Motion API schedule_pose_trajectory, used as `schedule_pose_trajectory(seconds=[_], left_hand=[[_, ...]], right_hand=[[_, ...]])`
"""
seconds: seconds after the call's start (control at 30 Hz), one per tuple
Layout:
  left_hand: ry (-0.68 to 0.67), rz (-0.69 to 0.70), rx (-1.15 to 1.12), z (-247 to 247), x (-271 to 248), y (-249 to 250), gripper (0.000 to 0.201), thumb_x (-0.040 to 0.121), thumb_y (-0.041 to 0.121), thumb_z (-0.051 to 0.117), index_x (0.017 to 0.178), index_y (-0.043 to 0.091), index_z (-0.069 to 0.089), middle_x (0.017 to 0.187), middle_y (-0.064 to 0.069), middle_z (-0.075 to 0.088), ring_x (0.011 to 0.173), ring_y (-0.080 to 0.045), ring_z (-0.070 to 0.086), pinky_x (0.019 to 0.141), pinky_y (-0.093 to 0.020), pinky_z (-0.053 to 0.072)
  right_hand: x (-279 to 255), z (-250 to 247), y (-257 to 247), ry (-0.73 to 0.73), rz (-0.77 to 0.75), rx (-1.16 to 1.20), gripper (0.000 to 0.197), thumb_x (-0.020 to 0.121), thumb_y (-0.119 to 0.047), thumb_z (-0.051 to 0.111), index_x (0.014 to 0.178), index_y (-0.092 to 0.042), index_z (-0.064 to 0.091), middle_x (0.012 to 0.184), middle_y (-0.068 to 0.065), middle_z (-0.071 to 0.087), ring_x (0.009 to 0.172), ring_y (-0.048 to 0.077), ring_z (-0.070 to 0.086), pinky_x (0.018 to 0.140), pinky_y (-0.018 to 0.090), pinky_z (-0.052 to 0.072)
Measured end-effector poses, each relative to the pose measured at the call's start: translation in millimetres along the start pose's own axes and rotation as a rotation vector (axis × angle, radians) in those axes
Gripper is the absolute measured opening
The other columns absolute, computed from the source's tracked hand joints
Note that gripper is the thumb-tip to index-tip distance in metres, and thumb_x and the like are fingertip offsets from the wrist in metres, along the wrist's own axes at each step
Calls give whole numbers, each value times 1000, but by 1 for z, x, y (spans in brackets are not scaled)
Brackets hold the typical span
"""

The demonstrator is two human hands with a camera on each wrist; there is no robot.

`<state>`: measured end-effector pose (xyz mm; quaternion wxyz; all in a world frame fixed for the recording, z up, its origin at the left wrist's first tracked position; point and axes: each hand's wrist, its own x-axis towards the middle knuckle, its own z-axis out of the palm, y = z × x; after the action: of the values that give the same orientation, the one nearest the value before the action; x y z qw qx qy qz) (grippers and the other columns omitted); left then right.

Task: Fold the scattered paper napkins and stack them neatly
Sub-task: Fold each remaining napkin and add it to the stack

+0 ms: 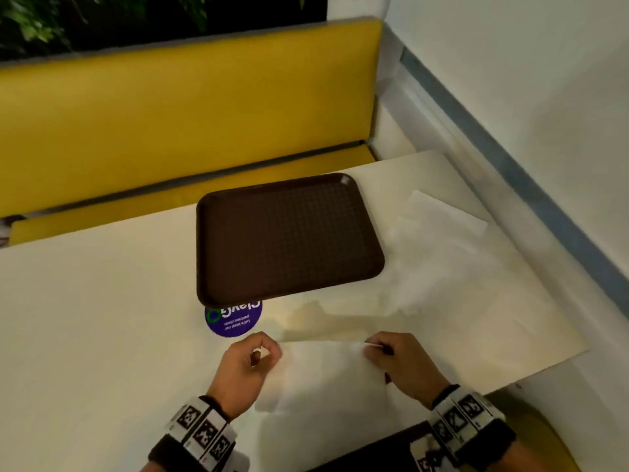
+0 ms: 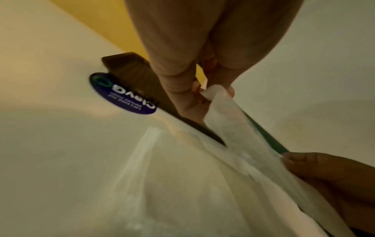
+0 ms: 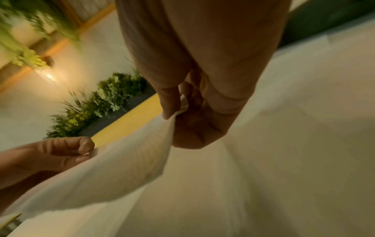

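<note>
A white paper napkin (image 1: pixel 323 369) is lifted off the cream table near its front edge, held by two upper corners. My left hand (image 1: pixel 263 352) pinches the left corner between thumb and forefinger; in the left wrist view that hand (image 2: pixel 205 91) grips the napkin (image 2: pixel 233 128). My right hand (image 1: pixel 376 349) pinches the right corner, which shows in the right wrist view as thumb and finger (image 3: pixel 178 109) closed on the napkin (image 3: pixel 125 162). Other white napkins (image 1: pixel 439 247) lie loose and scattered at the right of the table.
A dark brown tray (image 1: pixel 286 236) sits mid-table, empty. A round purple sticker (image 1: pixel 233 320) lies just in front of it. A yellow bench (image 1: pixel 183 110) runs behind the table, and a white wall (image 1: pixel 544 97) closes the right side.
</note>
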<state>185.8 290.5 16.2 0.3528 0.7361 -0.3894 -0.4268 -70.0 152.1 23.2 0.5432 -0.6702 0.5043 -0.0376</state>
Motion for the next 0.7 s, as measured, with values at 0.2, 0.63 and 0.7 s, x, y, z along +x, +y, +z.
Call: schedule_pose_trajectory(seconds=[0.2, 0.63, 0.7], left_hand=[[87, 46, 255, 18, 7, -25, 24, 86, 2, 64, 80, 26, 68, 92, 5, 68, 76, -5, 58, 69, -7, 39], [11, -102, 629, 41, 9, -30, 22, 80, 23, 63, 96, 35, 55, 113, 8, 35, 104, -15, 33, 97, -32, 43], [30, -88, 640, 43, 17, -12, 26, 73, 25, 65, 94, 37, 57, 108, 8, 34, 100, -15, 33, 92, -35, 42]], right_hand=[[21, 27, 20, 67, -8, -209, 16, 86, -23, 63, 71, -22, 64, 63, -9, 62, 61, 4, 57, 62, 29, 46], [15, 50, 17, 199, 46, -389, 17, 94, -35, 49, 102, -22, 40, 105, -4, 47, 84, 23, 60, 67, 32, 43], [10, 39, 18, 240, 28, -336, 25, 94, -38, 51, 110, -22, 41, 108, -7, 43, 86, 19, 60, 69, 29, 43]])
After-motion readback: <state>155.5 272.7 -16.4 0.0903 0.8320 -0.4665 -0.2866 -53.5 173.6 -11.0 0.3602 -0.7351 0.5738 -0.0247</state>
